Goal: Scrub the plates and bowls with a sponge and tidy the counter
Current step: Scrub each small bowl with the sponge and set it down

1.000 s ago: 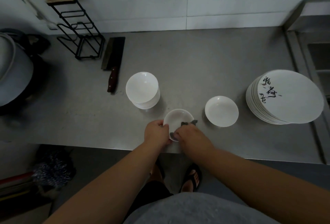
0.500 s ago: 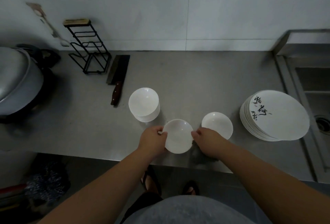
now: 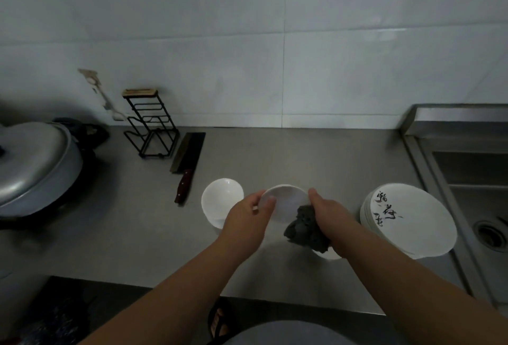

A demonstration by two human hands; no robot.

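A small white bowl (image 3: 286,201) is held up above the steel counter (image 3: 302,157), tilted toward me. My left hand (image 3: 247,215) grips its left rim. My right hand (image 3: 330,215) touches the right rim and holds a dark grey sponge (image 3: 303,227) against the bowl's lower right edge. A stack of white bowls (image 3: 220,199) stands just left of my left hand. Another white bowl (image 3: 328,255) shows only as a sliver under my right wrist. A stack of white plates (image 3: 412,223) with black writing sits at the right.
A cleaver (image 3: 187,163) lies behind the bowls beside a black wire rack (image 3: 149,127). A lidded metal pot (image 3: 33,163) fills the left end. A sink (image 3: 472,196) with a drain lies past the plates. The counter's front edge runs below my forearms.
The bowl has been lifted off the counter and tilted up. My right hand has brought the sponge to its right edge. The camera has tipped upward, showing more wall.
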